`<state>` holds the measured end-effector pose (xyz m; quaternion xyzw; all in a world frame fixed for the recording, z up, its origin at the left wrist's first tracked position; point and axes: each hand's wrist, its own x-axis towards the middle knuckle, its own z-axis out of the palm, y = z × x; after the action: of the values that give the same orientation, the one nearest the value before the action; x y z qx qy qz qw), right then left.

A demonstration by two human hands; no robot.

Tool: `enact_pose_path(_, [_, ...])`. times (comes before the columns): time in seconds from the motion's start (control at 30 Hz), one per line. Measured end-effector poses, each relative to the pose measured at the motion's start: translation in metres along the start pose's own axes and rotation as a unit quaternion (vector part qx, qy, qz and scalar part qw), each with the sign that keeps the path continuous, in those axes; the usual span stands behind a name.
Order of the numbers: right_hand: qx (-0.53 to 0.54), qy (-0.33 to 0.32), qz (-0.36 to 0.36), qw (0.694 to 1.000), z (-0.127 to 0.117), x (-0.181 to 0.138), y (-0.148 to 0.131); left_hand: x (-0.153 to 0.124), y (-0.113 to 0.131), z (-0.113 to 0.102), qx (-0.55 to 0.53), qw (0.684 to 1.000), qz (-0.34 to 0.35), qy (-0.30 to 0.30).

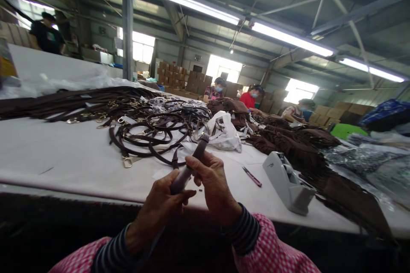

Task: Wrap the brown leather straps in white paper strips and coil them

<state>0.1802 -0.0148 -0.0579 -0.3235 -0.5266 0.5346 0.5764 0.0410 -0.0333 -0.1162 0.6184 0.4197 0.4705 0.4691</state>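
Observation:
Both my hands grip one dark brown leather strap over the near edge of the white table. My left hand pinches the strap's lower part between thumb and fingers. My right hand is closed round it just above, with the strap's free end sticking up past the fingers. Behind my hands lies a heap of similar brown straps with brass buckles.
A grey tape dispenser stands right of my hands, small snips lie between. A white plastic bag and brown fringed pieces spread to the right. Several people sit at the far end, another stands at the far left, by stacked cardboard boxes.

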Motion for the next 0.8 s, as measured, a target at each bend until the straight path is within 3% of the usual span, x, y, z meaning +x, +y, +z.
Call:
enact_pose_path(0.2, [0.033, -0.034, 0.072, 0.996, -0.009, -0.009, 0.014, -0.007, 0.006, -0.002, -0.031, 0.999, -0.024, 0.006])
enact_pose_path(0.33, [0.178, -0.044, 0.209, 0.961, -0.018, 0.001, 0.034, -0.022, 0.011, -0.003, -0.026, 0.999, -0.014, -0.016])
enact_pose_path(0.4, [0.230, -0.023, 0.238, 0.943, -0.023, 0.010, 0.039, -0.030, 0.009, -0.004, 0.001, 1.000, -0.007, -0.019])
enact_pose_path(0.5, [0.249, 0.008, 0.217, 0.944, -0.026, 0.022, 0.034, -0.036, 0.001, -0.007, 0.021, 0.999, -0.028, -0.022])
enact_pose_path(0.6, [0.207, -0.006, 0.155, 0.966, -0.025, 0.024, 0.014, -0.033, -0.009, -0.010, -0.010, 0.997, -0.079, -0.017])
enact_pose_path(0.8, [0.082, -0.148, 0.055, 0.984, -0.025, 0.010, -0.023, -0.019, -0.010, -0.011, -0.090, 0.987, -0.128, -0.031])
